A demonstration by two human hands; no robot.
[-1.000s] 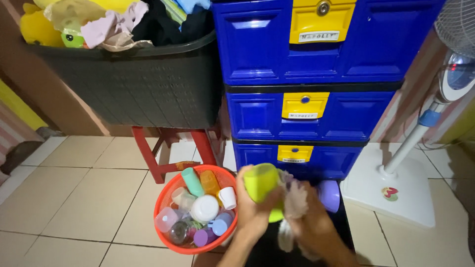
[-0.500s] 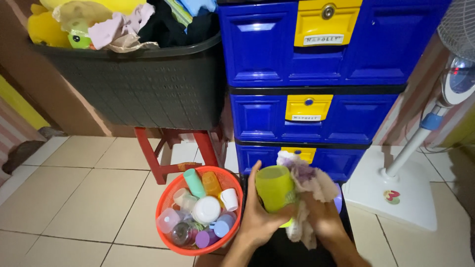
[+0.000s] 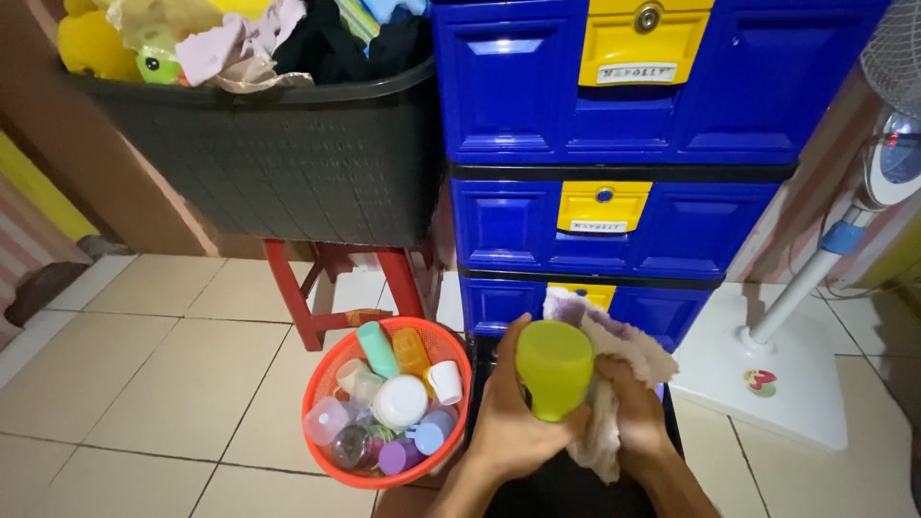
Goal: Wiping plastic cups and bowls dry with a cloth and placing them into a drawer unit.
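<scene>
Lime-green plastic cup point(image 3: 554, 367), gripped low in the frame by the left hand point(image 3: 508, 427), fingers point(image 3: 506, 357) clamped around its side, bottom end turned toward the camera. Pressed against the cup's right side, a crumpled pale cloth point(image 3: 614, 384), bunched in the right hand point(image 3: 638, 412), fingers closed on the fabric. Cup and cloth touching, both held in the air just in front of the lowest drawer of a blue plastic drawer cabinet point(image 3: 614, 144) with yellow handle panels. Below the hands, a dark surface, too shadowed to identify.

Just left of the left hand, on the tiled floor point(image 3: 153, 364), a round red-orange mesh basket point(image 3: 326, 384), filled with small plastic pieces: a teal bottle point(image 3: 375, 349), an orange bottle point(image 3: 410, 351), a white round lid point(image 3: 399, 401), purple and pink caps. Behind the basket, a red stool point(image 3: 312, 288), carrying a dark laundry basket point(image 3: 269, 163) heaped with clothes and a yellow soft toy point(image 3: 91, 43). At far right, the white base and pole of a standing fan point(image 3: 796, 355), well apart from the hands.
</scene>
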